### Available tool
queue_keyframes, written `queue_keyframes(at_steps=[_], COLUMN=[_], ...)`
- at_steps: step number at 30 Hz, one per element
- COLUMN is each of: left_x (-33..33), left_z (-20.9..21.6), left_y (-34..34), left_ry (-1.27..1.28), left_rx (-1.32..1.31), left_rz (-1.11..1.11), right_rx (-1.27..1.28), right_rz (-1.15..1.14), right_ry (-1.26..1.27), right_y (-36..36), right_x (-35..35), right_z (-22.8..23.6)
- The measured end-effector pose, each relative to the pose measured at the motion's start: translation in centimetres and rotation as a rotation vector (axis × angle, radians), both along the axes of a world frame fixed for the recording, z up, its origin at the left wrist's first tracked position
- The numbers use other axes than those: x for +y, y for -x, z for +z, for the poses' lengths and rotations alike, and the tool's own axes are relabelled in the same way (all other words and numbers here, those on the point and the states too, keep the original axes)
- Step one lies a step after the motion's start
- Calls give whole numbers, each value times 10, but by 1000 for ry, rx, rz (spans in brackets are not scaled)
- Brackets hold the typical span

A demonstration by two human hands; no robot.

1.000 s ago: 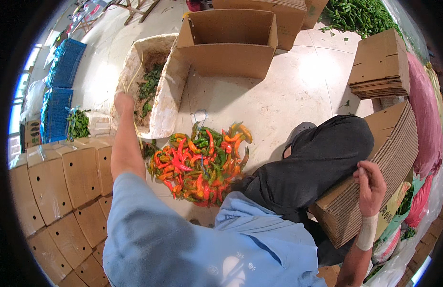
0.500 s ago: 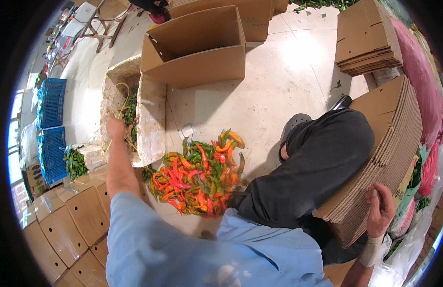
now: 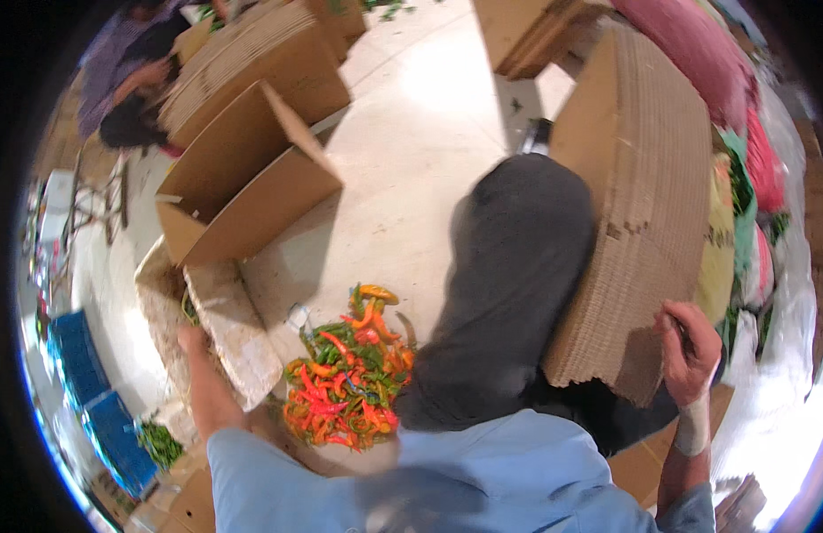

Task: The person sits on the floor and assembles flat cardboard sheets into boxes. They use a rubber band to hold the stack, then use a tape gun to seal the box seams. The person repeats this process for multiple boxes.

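Observation:
My left hand (image 3: 192, 340) reaches into the worn white foam box (image 3: 234, 329) at left, its fingers hidden and blurred. A bit of yellow strap (image 3: 189, 309) shows just beyond it. Between that box and my bent dark-trousered leg lies a heap of red, orange and green chili peppers (image 3: 349, 382) on the floor. My right hand (image 3: 691, 351) is raised at the near right end of a stack of flattened cardboard boxes (image 3: 643, 204). Its fingers are loosely curled and partly apart, with nothing seen in them. A pale band wraps that wrist.
Beyond the foam box stands an open cardboard box (image 3: 260, 204), with more cardboard (image 3: 269, 71) behind it. Blue crates (image 3: 118, 435) and green leaves (image 3: 161, 444) are at left. Pink sacks (image 3: 687, 53) and clear plastic (image 3: 785, 258) line the right. Another person (image 3: 136, 80) is at far left.
My view has turned right, so the boxes and peppers sit farther left and tilted. My left hand is still at the foam box; my right hand is still raised beside the cardboard stack.

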State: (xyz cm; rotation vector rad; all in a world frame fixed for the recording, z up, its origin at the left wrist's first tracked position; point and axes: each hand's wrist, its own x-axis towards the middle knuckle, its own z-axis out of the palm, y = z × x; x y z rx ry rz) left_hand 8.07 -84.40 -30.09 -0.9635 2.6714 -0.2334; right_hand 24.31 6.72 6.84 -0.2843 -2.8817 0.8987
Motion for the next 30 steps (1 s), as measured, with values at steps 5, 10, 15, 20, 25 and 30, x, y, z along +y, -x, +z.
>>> queue_keyframes(at_steps=[5,10,15,20,25,30], left_x=[21,88,235,587,816,912], left_z=[9,53,137,287,367,347], left_y=[6,35,145,136,30,-22], left_ry=[161,42,-318,-877,-655,-292], left_rx=[-412,256,748,767,462,56], left_rz=[-281,31,-418,-1010,-2169,-2533], right_rx=[79,204,221,253,599,597], right_rz=[-84,-385,-469,-317,-624,-1225], right_ry=[14,123,284,97,-1,-172], right_y=[-17,-45,-71,-103,-207,-352], right_x=[25,69,95,77,74,56], right_z=[0,-3,-32,-61,-50,-30])
